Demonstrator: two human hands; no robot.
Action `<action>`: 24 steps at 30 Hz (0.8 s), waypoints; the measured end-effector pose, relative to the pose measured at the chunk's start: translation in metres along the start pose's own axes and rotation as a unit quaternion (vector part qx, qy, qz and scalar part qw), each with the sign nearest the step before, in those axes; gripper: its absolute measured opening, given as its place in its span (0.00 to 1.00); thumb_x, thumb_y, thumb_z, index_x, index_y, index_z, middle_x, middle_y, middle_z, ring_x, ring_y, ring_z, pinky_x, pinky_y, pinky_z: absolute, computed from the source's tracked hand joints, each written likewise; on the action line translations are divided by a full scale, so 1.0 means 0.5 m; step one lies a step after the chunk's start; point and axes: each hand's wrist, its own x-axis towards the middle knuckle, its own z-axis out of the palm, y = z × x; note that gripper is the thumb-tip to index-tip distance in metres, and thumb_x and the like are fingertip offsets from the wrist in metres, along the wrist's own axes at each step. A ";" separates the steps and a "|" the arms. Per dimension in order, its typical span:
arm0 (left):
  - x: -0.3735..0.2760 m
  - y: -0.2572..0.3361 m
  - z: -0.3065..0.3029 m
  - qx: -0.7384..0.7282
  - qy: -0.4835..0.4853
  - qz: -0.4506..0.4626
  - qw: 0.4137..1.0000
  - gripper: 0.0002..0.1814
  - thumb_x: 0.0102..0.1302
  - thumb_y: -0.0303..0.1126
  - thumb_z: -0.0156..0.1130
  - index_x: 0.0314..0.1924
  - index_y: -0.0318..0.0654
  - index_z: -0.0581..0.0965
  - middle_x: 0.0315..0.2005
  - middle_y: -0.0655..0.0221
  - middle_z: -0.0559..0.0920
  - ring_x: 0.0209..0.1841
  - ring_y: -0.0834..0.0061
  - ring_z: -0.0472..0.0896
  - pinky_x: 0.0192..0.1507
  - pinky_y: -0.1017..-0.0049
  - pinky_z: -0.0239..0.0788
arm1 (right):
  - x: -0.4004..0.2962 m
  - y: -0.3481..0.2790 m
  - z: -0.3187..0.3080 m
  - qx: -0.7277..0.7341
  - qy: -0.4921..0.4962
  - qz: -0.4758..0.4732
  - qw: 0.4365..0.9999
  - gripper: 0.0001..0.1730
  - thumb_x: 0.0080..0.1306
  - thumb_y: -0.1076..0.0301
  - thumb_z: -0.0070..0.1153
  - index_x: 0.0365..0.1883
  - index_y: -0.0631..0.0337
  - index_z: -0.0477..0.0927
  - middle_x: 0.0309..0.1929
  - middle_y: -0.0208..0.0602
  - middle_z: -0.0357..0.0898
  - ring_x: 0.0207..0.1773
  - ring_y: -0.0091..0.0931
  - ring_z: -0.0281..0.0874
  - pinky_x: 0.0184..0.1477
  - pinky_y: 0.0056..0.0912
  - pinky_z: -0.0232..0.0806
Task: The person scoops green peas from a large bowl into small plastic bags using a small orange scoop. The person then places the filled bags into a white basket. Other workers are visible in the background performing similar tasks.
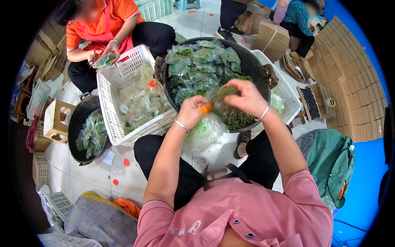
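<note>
My left hand (193,111), with orange wrapping on a finger, grips the edge of a clear plastic bag just above the near rim of a large black tub (262,58). My right hand (245,96) holds a greenish bunch of plant sprigs (226,94) at the bag; the bunch is blurred. Many clear bags of green sprigs (200,61) fill the tub's left part. Loose green berry clusters (239,119) lie at its near right. Below my hands, a clear plastic bundle with green print (205,129) rests between my knees.
A white perforated crate (106,108) of bags stands left of the tub, a smaller black tub (72,126) beyond it. Another white crate (291,102) is at the right. A co-worker in orange (105,27) sits at upper left holding a bag. Stacked cardboard (348,86) lines the right.
</note>
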 end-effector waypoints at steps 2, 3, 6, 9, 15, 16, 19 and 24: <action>0.001 0.013 0.003 0.024 0.050 0.004 0.998 0.03 0.56 0.21 0.61 0.31 0.33 0.76 0.29 0.75 0.78 0.32 0.86 0.71 0.35 0.84 0.63 | -0.012 0.054 -0.041 0.149 0.092 0.059 0.983 0.16 0.53 0.69 0.60 0.38 0.67 0.75 0.29 0.32 0.78 0.26 0.20 0.73 0.29 0.23 0.67; 0.000 0.010 -0.001 0.015 0.061 0.017 0.998 0.03 0.56 0.21 0.61 0.32 0.33 0.76 0.29 0.75 0.78 0.31 0.86 0.70 0.35 0.84 0.62 | -0.016 0.055 -0.053 0.252 0.134 0.123 0.951 0.17 0.53 0.70 0.60 0.40 0.68 0.75 0.30 0.30 0.78 0.26 0.18 0.73 0.27 0.22 0.66; -0.001 -0.001 -0.007 0.002 0.079 0.039 0.996 0.03 0.57 0.22 0.61 0.33 0.33 0.76 0.30 0.76 0.78 0.32 0.87 0.71 0.35 0.84 0.62 | -0.040 0.052 -0.064 0.245 0.111 0.218 0.938 0.19 0.54 0.71 0.60 0.43 0.68 0.73 0.32 0.30 0.77 0.26 0.16 0.72 0.24 0.20 0.65; 0.002 0.000 -0.005 0.019 0.076 0.031 0.996 0.03 0.58 0.21 0.60 0.34 0.34 0.76 0.32 0.76 0.78 0.34 0.87 0.72 0.38 0.85 0.63 | -0.053 0.053 -0.069 0.031 0.011 0.231 0.973 0.20 0.55 0.71 0.58 0.46 0.67 0.73 0.34 0.28 0.76 0.28 0.16 0.71 0.25 0.20 0.66; 0.013 0.002 0.007 0.019 0.078 0.031 0.996 0.03 0.58 0.23 0.61 0.33 0.33 0.77 0.29 0.76 0.78 0.31 0.88 0.69 0.34 0.84 0.62 | -0.049 0.052 -0.062 -0.045 0.034 0.104 0.993 0.25 0.50 0.72 0.63 0.47 0.68 0.72 0.38 0.32 0.78 0.41 0.20 0.72 0.48 0.25 0.65; 0.014 0.000 0.006 0.018 0.075 0.031 0.997 0.03 0.58 0.23 0.61 0.33 0.33 0.77 0.29 0.76 0.78 0.31 0.88 0.69 0.34 0.84 0.62 | -0.048 0.051 -0.060 -0.069 0.058 0.085 0.992 0.25 0.49 0.72 0.64 0.46 0.68 0.72 0.38 0.34 0.78 0.40 0.20 0.72 0.48 0.25 0.65; 0.013 0.007 0.009 0.002 0.051 0.026 0.998 0.03 0.59 0.23 0.60 0.33 0.33 0.77 0.30 0.76 0.78 0.32 0.88 0.70 0.35 0.84 0.62 | -0.042 0.026 -0.055 -0.129 0.067 0.082 0.986 0.23 0.49 0.72 0.65 0.43 0.68 0.73 0.36 0.36 0.78 0.39 0.20 0.73 0.45 0.24 0.66; 0.010 0.010 0.004 0.028 0.026 0.017 0.999 0.05 0.59 0.22 0.60 0.36 0.32 0.76 0.30 0.75 0.79 0.33 0.86 0.72 0.38 0.83 0.63 | -0.042 -0.005 -0.032 -0.093 -0.031 0.091 0.991 0.16 0.50 0.73 0.65 0.36 0.67 0.76 0.27 0.32 0.77 0.30 0.17 0.71 0.34 0.23 0.66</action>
